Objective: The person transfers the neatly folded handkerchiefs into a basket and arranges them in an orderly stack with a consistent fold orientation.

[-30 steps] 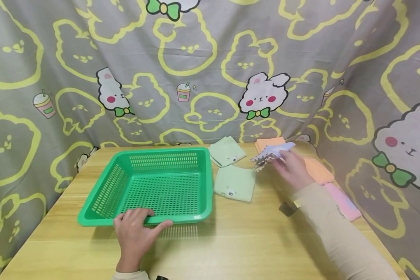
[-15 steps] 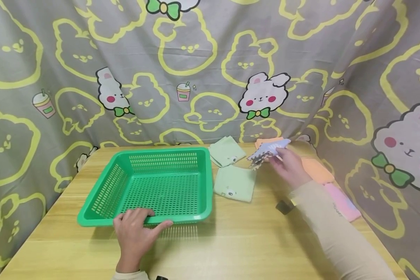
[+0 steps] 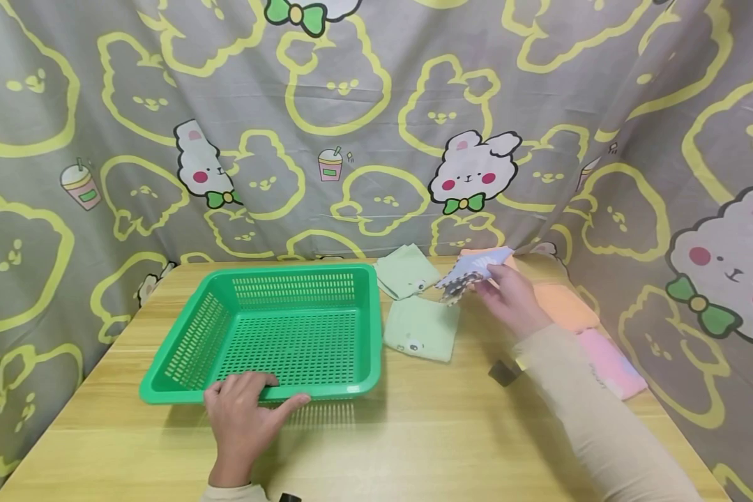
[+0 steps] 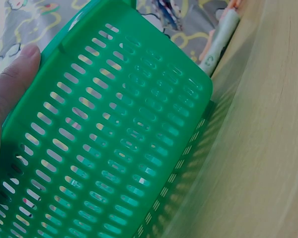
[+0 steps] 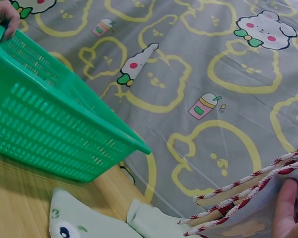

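A green plastic basket (image 3: 376,328) with slotted walls stands on the table, and nothing lies in it. My left hand (image 3: 245,418) grips its near rim, fingers over the inside and thumb (image 4: 20,74) on the outer wall. Above the table to the right, my right hand (image 3: 511,300) pinches a folded light-blue cloth (image 3: 484,263) by one side. That cloth has a braided red-and-white edge (image 5: 248,188) in the right wrist view. Just left of and below it lie two folded pale-green towels, a near one (image 3: 420,328) and a far one (image 3: 408,270), both with a printed animal face.
A folded orange towel (image 3: 565,307) and a pink one (image 3: 611,362) lie at the table's right side, partly behind the right arm. Another orange cloth (image 3: 470,252) shows behind the held cloth. A patterned grey curtain (image 3: 376,104) rises behind the wooden table (image 3: 376,446).
My right hand has moved slightly left with the blue cloth, bringing it closer to the green towels. The left hand and the basket have stayed in place.
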`<state>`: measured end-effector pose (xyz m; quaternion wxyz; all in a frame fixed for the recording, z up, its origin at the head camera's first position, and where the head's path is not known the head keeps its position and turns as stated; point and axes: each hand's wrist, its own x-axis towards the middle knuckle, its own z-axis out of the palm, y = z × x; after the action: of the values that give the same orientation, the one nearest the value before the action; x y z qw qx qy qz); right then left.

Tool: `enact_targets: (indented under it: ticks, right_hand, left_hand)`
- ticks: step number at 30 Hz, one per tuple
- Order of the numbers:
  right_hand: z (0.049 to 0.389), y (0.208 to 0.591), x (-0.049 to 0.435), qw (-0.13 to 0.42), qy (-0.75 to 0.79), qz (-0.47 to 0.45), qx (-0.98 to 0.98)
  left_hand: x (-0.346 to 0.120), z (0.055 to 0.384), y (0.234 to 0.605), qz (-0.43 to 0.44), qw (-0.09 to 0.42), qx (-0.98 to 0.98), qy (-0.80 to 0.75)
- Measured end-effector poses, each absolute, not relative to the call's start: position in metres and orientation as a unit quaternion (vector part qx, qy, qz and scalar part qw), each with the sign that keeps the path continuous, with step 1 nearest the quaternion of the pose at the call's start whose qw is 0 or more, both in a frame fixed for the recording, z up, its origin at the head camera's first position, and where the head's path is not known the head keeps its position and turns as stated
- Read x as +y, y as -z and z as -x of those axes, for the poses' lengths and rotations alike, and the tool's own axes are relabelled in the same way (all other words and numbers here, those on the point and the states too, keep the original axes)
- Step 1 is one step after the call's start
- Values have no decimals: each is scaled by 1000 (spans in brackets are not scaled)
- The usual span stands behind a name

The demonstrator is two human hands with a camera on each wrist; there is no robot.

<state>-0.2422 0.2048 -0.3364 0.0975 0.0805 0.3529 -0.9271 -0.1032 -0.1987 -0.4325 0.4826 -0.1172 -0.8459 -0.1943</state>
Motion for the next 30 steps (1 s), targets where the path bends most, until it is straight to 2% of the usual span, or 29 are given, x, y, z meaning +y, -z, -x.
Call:
enact_targets:
  ticks: [30]
  right_hand:
    - [243,334,174,106,918,-78,374]
  left_hand:
    - [-199,104,433,115,486,-846,186]
